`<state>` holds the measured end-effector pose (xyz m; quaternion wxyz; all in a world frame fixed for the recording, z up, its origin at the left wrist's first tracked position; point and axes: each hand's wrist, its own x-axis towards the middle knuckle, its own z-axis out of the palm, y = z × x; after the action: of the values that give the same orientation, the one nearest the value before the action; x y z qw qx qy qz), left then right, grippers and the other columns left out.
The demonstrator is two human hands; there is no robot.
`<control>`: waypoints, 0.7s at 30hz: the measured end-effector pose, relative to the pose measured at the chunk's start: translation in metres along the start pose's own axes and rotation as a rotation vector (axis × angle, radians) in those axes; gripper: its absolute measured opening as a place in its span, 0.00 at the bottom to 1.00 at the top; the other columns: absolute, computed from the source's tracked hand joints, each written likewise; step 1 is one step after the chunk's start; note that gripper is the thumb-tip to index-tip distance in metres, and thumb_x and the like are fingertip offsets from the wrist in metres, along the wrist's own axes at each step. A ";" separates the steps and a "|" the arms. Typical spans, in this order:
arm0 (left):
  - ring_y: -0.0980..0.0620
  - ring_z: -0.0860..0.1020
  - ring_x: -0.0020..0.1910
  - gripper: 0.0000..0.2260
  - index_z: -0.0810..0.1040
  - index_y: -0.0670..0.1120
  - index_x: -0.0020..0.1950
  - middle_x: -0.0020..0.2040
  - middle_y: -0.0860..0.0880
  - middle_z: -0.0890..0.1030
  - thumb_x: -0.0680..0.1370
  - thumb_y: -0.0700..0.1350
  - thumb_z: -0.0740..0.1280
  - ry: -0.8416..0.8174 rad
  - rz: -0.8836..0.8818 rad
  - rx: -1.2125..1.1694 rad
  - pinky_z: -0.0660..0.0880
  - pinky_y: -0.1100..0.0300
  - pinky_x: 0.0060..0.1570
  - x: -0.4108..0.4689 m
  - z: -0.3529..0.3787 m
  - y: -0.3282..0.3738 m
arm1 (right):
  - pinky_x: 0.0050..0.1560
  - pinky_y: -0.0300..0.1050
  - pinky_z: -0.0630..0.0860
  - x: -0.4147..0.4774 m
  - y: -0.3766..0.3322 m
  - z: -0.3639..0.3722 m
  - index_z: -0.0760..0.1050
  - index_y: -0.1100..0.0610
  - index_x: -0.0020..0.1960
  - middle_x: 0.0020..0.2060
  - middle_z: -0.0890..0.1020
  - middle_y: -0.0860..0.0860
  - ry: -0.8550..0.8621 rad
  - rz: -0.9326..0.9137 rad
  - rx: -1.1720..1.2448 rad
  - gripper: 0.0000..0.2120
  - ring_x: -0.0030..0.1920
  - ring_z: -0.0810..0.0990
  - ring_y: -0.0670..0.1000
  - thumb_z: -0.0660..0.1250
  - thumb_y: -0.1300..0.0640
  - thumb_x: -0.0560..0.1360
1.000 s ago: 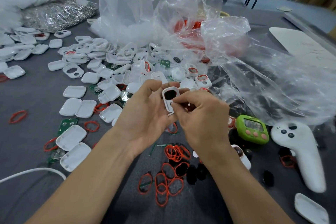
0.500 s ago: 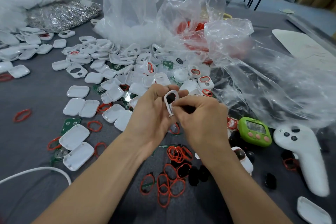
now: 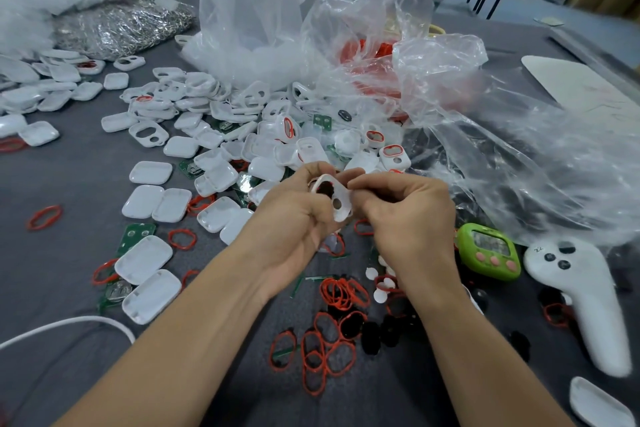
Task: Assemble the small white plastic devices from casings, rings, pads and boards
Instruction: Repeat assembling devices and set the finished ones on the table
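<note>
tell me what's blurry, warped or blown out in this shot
Head view: wide-angle warp bows the frame edges; glare streaks the clear plastic bag; the casing pinched between the left hand and right hand looks slightly soft; lighting is even, with only faint shadows on the table.

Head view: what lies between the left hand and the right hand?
A white casing with two openings, gripped by the left hand and the right hand from either side, seen in the head view.
</note>
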<state>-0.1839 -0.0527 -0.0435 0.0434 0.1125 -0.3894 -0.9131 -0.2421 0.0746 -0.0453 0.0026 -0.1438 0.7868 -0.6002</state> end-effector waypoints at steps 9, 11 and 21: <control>0.47 0.81 0.49 0.24 0.71 0.47 0.54 0.53 0.46 0.85 0.65 0.27 0.71 -0.019 0.128 0.469 0.79 0.37 0.59 -0.001 -0.009 -0.001 | 0.47 0.58 0.85 0.002 -0.003 -0.006 0.87 0.49 0.42 0.41 0.89 0.44 -0.066 -0.002 0.075 0.07 0.43 0.88 0.49 0.74 0.60 0.71; 0.52 0.82 0.43 0.23 0.71 0.48 0.53 0.54 0.48 0.86 0.69 0.25 0.72 -0.007 0.167 0.563 0.81 0.49 0.42 -0.001 -0.010 -0.001 | 0.46 0.56 0.86 0.001 -0.004 -0.005 0.87 0.47 0.42 0.40 0.88 0.42 -0.095 -0.026 0.048 0.10 0.43 0.88 0.47 0.75 0.62 0.72; 0.50 0.84 0.48 0.23 0.71 0.46 0.53 0.59 0.48 0.86 0.71 0.20 0.66 0.004 0.223 0.600 0.80 0.56 0.37 -0.003 -0.007 -0.001 | 0.37 0.36 0.80 0.000 -0.005 -0.006 0.88 0.46 0.40 0.33 0.86 0.39 -0.051 -0.073 -0.103 0.09 0.35 0.85 0.40 0.78 0.61 0.71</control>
<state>-0.1798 -0.0561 -0.0483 0.1087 0.0790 -0.6511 -0.7470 -0.2417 0.0795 -0.0390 -0.0068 -0.1874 0.8107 -0.5547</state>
